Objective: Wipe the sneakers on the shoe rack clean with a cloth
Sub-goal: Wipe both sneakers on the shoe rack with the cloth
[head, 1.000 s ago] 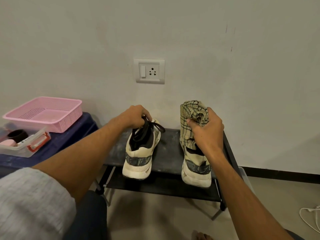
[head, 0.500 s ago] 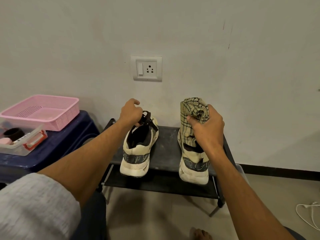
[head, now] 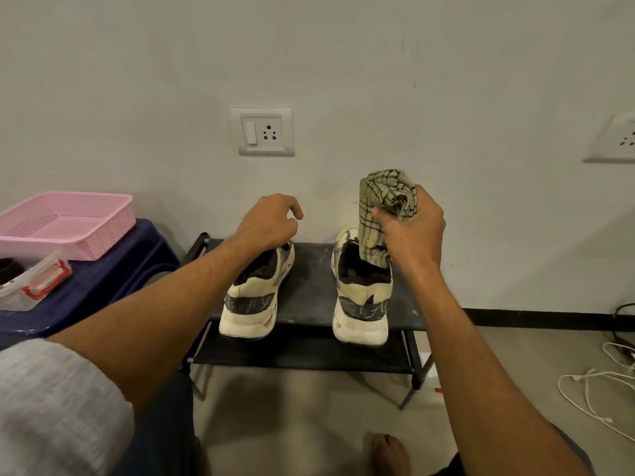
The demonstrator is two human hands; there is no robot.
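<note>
Head view shows a dusty black shoe rack (head: 309, 286) bearing a chunky cream left sneaker (head: 249, 314) and right sneaker (head: 360, 304), the right hand (head: 412, 231) with its grip clamped on a bunched checked cloth (head: 385, 197) over the latter, and the left hand (head: 268, 221) curled above the former, its grip impossible to tell.

A crumpled olive cloth (head: 386, 201) is crossed by black check lines. The left cream sneaker (head: 248, 316) and right cream sneaker (head: 361, 317) are banded with black, pale-veined heel panels.

Centre frame, left sneaker (head: 252, 304) and right sneaker (head: 362, 304) stand apart on the shoe rack (head: 309, 286) — socket (head: 263, 131) on the wall (head: 343, 63) above. Far left, a basket (head: 103, 231) on a stool (head: 113, 273), container (head: 31, 286) before it, perhaps touching.
</note>
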